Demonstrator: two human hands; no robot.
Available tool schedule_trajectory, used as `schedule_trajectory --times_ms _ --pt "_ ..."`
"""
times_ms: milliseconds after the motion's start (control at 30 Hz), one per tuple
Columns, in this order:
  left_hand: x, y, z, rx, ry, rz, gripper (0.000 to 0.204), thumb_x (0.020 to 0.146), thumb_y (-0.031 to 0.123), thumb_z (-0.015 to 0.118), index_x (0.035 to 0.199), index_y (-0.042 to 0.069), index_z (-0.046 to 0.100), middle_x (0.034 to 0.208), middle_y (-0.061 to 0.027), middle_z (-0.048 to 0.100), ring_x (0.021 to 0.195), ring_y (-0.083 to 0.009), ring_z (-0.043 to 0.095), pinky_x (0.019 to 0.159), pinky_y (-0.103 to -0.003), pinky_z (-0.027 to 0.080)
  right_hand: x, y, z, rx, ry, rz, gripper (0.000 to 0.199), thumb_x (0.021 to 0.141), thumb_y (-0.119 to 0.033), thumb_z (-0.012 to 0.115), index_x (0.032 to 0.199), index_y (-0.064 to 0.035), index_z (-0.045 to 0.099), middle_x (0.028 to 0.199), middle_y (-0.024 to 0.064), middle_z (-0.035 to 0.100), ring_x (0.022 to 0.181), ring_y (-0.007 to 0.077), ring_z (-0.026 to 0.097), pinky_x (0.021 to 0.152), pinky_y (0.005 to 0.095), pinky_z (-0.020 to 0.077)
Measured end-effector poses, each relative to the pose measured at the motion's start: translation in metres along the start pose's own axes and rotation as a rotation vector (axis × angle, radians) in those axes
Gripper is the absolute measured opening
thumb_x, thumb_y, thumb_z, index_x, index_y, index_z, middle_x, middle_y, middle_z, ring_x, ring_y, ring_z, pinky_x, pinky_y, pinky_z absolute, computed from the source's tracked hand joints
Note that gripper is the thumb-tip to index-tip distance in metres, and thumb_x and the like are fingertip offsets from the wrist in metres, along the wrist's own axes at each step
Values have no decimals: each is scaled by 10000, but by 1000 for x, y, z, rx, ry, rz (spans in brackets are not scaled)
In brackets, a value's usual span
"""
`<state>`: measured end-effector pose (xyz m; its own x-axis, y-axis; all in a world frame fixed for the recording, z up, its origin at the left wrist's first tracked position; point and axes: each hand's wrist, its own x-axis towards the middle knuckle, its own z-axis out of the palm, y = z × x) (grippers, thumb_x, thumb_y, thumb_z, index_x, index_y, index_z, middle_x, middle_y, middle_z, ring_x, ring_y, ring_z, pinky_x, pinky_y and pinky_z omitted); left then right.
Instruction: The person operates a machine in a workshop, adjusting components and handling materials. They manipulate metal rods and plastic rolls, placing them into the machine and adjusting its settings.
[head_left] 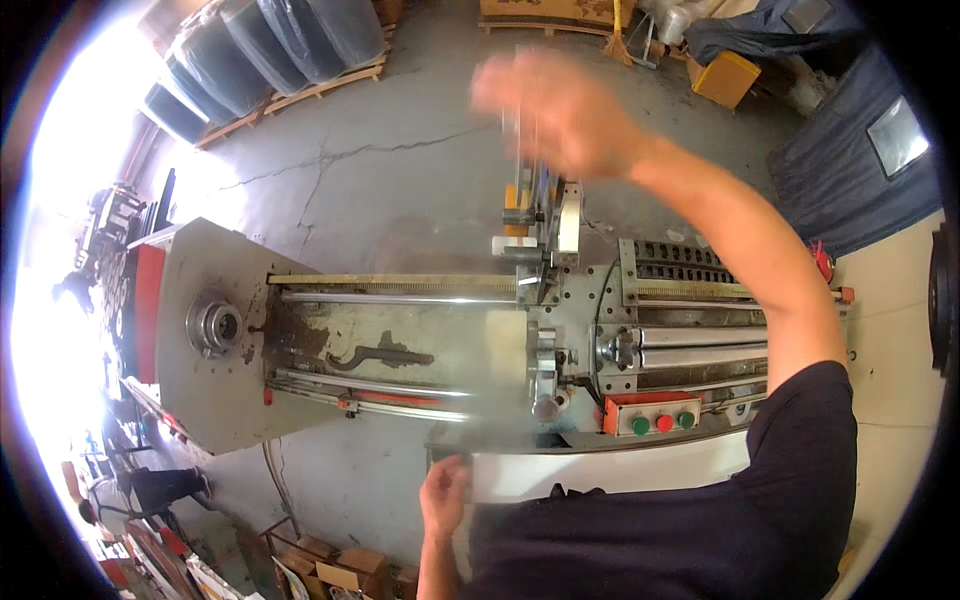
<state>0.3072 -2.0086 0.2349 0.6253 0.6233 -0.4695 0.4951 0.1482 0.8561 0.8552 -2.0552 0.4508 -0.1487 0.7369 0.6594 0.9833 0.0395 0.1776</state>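
— What do we have under our hands here?

— A long grey lathe-like machine (400,330) lying across the concrete floor (400,160), with a round chuck (215,325) at our left end, bright steel rails along its bed, and rusty brown patches between them. A small panel with green and red buttons (655,415) sits on its near side.

— And our left hand (445,495)?

— Low at the near edge, fingers curled onto the corner of a pale flat sheet (600,475) that lies along the front of the machine.

— Our right hand (560,110)?

— Raised above the upright carriage part (545,225), badly blurred. We cannot tell whether it is open or grasping anything.
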Motion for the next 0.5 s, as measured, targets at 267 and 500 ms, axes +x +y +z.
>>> schedule_trajectory --times_ms 267,500 --pt "123 137 12 244 -181 517 288 956 75 667 1236 6 653 875 -26 661 819 -116 613 797 -289 524 3 122 23 303 -141 880 642 1091 -514 358 1446 -15 549 1521 179 529 1421 322 478 1179 422 374" --pt "237 269 63 245 -233 744 375 1001 110 645 1357 10 583 882 8 585 805 -76 533 771 -227 464 -17 38 52 312 227 1119 654 1064 -524 393 1375 14 597 1326 209 662 1289 361 586 1093 431 428"
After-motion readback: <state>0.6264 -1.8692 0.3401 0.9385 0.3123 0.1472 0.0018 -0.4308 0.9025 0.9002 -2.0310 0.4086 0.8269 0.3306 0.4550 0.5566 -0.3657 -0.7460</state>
